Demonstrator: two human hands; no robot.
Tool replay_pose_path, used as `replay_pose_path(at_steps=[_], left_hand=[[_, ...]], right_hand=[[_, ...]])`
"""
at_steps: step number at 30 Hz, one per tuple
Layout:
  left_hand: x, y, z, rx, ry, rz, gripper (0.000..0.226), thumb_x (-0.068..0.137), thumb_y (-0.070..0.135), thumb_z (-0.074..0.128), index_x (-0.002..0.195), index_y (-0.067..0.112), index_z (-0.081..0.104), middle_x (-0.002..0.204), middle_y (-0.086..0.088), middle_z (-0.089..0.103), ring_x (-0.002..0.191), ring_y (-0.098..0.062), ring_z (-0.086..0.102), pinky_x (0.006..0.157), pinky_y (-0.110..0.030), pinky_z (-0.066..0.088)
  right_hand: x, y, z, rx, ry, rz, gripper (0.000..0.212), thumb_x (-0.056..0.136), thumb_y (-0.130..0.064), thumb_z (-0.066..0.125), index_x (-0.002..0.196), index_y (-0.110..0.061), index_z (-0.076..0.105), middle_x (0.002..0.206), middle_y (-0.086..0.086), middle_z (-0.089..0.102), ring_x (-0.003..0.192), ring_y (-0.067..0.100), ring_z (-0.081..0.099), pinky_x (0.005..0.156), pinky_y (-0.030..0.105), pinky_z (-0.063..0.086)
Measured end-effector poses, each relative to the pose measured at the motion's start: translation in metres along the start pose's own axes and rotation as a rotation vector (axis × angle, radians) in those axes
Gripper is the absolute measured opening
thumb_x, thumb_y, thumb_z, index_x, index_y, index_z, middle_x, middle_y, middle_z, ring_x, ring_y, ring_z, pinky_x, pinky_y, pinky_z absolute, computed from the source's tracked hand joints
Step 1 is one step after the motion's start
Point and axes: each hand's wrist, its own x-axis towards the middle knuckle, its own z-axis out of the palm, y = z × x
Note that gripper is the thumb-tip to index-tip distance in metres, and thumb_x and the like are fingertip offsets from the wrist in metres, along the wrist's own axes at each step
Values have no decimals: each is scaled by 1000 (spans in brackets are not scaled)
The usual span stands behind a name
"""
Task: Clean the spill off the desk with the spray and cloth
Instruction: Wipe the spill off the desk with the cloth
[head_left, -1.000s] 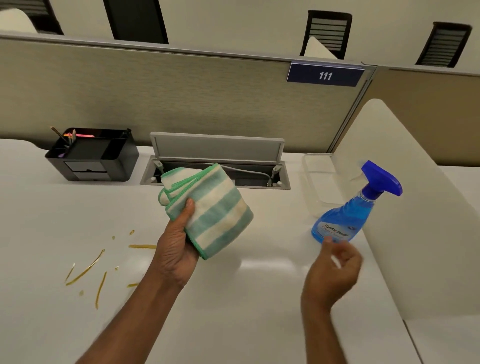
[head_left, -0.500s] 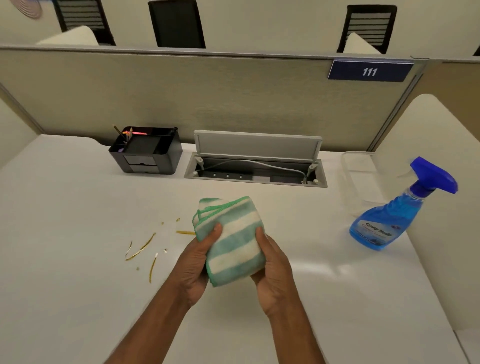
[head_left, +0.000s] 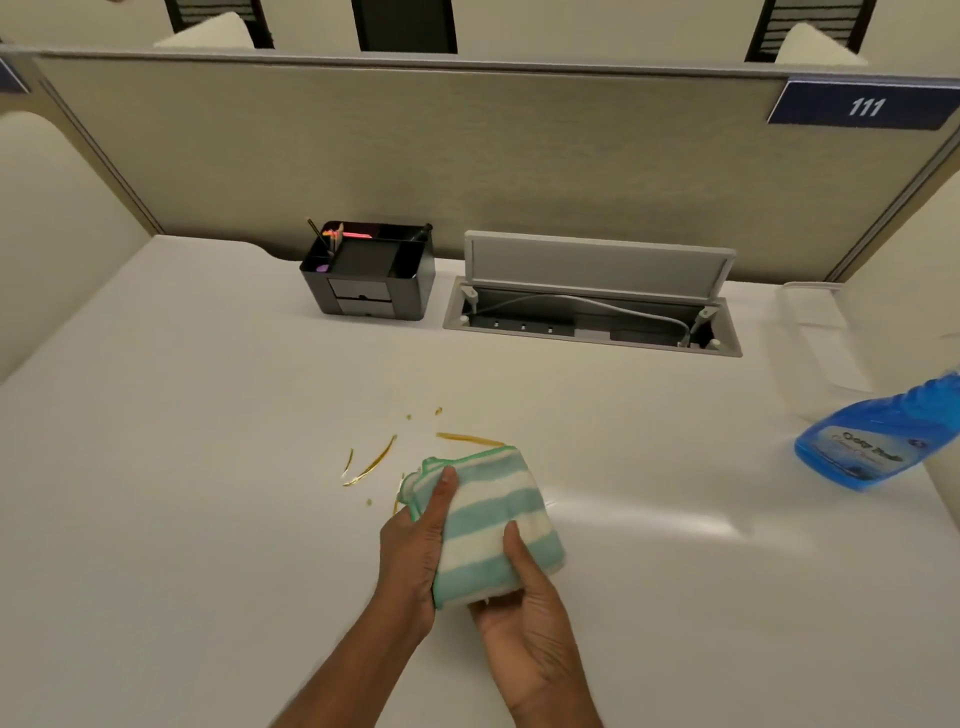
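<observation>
A folded cloth (head_left: 493, 519) with green and white stripes is held in both hands just above the white desk (head_left: 182, 493). My left hand (head_left: 413, 545) grips its left side, thumb on top. My right hand (head_left: 524, 608) holds its lower right corner. The spill (head_left: 371, 462) is a set of thin yellow-brown streaks and drops on the desk, right at the cloth's far-left edge; part of it is hidden under the cloth. The blue spray bottle (head_left: 878, 441) stands at the right, its head cut off by the frame edge.
A black desk organiser (head_left: 371, 275) with pens sits at the back. Beside it an open cable hatch (head_left: 592, 306) with its lid raised is sunk into the desk. Grey partition walls (head_left: 467, 150) close the back and both sides. A clear tray (head_left: 810, 306) lies back right.
My right hand left the bottle's side and joined the left on the cloth. Both hands have carried the cloth to the spill's edge. The view has swung left.
</observation>
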Motion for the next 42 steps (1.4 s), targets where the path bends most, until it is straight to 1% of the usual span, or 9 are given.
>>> replay_pose_path(at_steps=[7,13,19,22,25,28,33,38,42], left_hand=[[29,18,-64,105,85,260,47,93,55,60,94,10,75,91,-11,79,85,-23,77,72,-36,62],[72,28,-136,437,227,587,38,106,37,44,132,17,64,136,1,66,132,-31,58,108,-39,46],[124,39,-184,865,245,752,55,106,28,42,155,6,34,167,-13,29,159,-25,12,128,-47,14],[141,34,-189,1108,236,787,56,107,30,39,155,2,34,167,-18,28,158,-31,14,128,-48,14],[151,29,-189,1251,231,814,62,104,41,30,154,4,36,166,-19,29,157,-33,17,128,-48,14],[158,27,-190,1299,233,839,67,101,47,24,155,9,37,166,-16,30,157,-31,19,128,-48,16],[163,26,-191,1394,259,876,62,103,45,23,156,16,37,165,-12,35,155,-32,25,126,-50,20],[163,25,-192,1429,265,865,60,104,43,24,157,18,35,166,-10,32,156,-31,25,126,-51,21],[162,26,-190,1434,259,854,60,104,43,24,158,18,32,168,-9,29,157,-29,21,127,-49,18]], right_hand=[[1,14,27,-126,337,-493,30,74,-16,79,104,-21,78,108,2,79,95,19,75,70,34,61],[8,-2,38,-527,608,-1019,39,81,-25,78,116,-33,62,109,-18,71,102,-1,67,90,29,51],[51,-22,23,-1094,739,-1392,43,88,-16,69,127,-12,51,127,8,61,115,29,59,95,44,51],[77,-17,9,-1565,796,-1216,41,81,-13,72,116,-1,55,137,20,54,124,43,51,95,52,45],[88,0,-1,-1958,637,-991,60,74,-51,78,112,-8,58,144,17,49,134,39,44,101,50,35],[95,-14,-2,-1899,595,-917,75,77,-81,47,119,-20,57,140,8,53,133,30,44,103,49,35],[111,-23,10,-1754,760,-1001,43,98,-49,48,112,-11,64,139,12,53,132,35,42,103,51,34],[122,-25,14,-1437,830,-1012,48,98,-45,38,105,-6,65,127,16,65,121,40,55,101,56,43],[127,-10,5,-1881,828,-986,49,99,-38,49,142,-15,50,149,20,47,137,41,42,110,54,34]])
